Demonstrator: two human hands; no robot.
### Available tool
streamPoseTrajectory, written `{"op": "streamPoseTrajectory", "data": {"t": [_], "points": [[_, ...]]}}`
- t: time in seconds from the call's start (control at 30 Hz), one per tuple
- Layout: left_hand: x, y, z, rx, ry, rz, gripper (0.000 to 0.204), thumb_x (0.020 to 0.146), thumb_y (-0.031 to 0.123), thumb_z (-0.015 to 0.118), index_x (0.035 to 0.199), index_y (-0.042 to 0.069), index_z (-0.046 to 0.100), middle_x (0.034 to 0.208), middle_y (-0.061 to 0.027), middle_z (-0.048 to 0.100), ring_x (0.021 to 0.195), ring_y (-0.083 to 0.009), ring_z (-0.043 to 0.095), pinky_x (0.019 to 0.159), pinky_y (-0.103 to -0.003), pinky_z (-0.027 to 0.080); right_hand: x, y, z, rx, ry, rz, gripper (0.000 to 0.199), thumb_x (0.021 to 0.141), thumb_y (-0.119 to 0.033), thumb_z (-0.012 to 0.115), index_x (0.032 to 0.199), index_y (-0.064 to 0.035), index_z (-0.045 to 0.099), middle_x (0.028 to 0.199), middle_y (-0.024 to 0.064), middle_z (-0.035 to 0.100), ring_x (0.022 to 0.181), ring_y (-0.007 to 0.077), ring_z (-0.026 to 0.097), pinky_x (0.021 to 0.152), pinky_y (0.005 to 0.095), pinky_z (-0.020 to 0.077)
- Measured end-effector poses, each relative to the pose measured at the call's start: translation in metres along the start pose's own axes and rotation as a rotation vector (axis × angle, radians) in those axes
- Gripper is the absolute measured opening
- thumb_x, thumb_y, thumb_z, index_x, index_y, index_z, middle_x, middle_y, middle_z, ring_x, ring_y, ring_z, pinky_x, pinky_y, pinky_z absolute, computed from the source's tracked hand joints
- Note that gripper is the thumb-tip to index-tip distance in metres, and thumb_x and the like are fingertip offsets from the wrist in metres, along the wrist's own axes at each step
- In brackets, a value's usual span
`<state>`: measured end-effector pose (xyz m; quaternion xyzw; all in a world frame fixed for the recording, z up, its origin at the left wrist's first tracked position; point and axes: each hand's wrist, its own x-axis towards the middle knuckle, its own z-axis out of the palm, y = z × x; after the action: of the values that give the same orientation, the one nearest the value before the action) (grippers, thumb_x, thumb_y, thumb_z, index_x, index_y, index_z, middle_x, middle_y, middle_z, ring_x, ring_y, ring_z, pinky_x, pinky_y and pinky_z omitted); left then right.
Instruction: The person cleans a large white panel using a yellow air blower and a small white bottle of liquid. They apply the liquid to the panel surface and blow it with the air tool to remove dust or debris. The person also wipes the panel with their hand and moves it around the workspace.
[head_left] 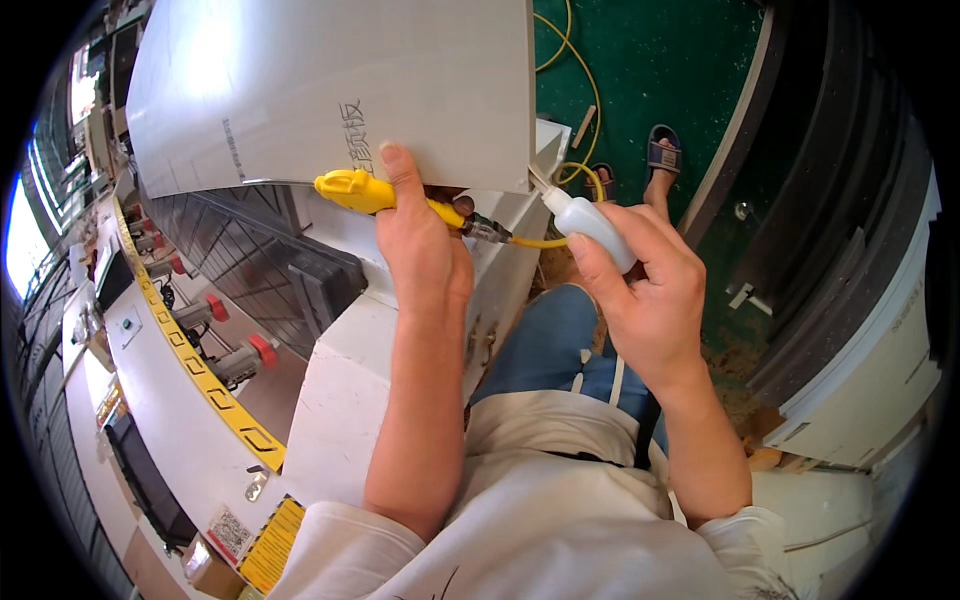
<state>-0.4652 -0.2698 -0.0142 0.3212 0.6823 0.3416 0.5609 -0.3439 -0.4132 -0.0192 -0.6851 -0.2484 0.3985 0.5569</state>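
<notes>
The left hand (420, 245) is closed around a yellow air blow gun (375, 192), the thumb laid up against the lower edge of a large white panel (330, 90). A yellow coiled hose (578, 175) is seen running off from the gun's fitting, just right of that grip. The right hand (640, 290) is clamped on a small white squeeze bottle (590, 220); its thin nozzle is pointed up-left to the panel's lower right corner, just beyond the fingertips. The bottle is opaque, so its contents and fill level cannot be told. In judgement, the nozzle is best kept on the edge line and squeezed lightly, with the gun held off until the bead is laid. Below both grips, a white machine housing (350, 400) with red-capped clamps (262, 350) is noted.
</notes>
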Motion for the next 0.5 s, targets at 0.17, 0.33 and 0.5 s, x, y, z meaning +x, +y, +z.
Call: {"op": "streamPoseTrajectory", "data": {"t": [0.17, 0.33, 0.5], "points": [[0.004, -0.003, -0.006, 0.014, -0.015, 0.006, 0.046, 0.102, 0.051, 0.059, 0.113, 0.007, 0.056, 0.096, -0.0024, 0.06, 0.08, -0.0133, 0.056, 0.064, -0.03, 0.045, 0.005, -0.012, -0.004, 0.03, -0.05, 0.114, 0.025, 0.09, -0.009, 0.077, 0.109, 0.0055, 0.07, 0.09, 0.0083, 0.065, 0.076, 0.0125, 0.058, 0.065, 0.0252, 0.0458], [0.003, -0.004, -0.002, 0.004, -0.015, 0.021, 0.047, 0.099, 0.052, 0.061, 0.107, 0.005, 0.055, 0.088, -0.0034, 0.057, 0.077, -0.0144, 0.053, 0.064, -0.03, 0.045, 0.009, -0.014, -0.009, 0.021, -0.074, 0.128, 0.025, 0.09, -0.01, 0.077, 0.108, 0.0057, 0.07, 0.087, 0.0077, 0.063, 0.074, 0.0116, 0.057, 0.063, 0.0251, 0.0451], [0.003, -0.005, -0.002, 0.008, -0.032, 0.034, 0.049, 0.099, 0.053, 0.061, 0.108, 0.005, 0.055, 0.089, -0.0038, 0.058, 0.077, -0.0147, 0.053, 0.064, -0.03, 0.045, 0.008, -0.019, -0.008, -0.012, -0.066, 0.12, 0.024, 0.091, -0.01, 0.077, 0.107, 0.0062, 0.07, 0.085, 0.0075, 0.062, 0.071, 0.0112, 0.056, 0.06, 0.025, 0.0442]]}}
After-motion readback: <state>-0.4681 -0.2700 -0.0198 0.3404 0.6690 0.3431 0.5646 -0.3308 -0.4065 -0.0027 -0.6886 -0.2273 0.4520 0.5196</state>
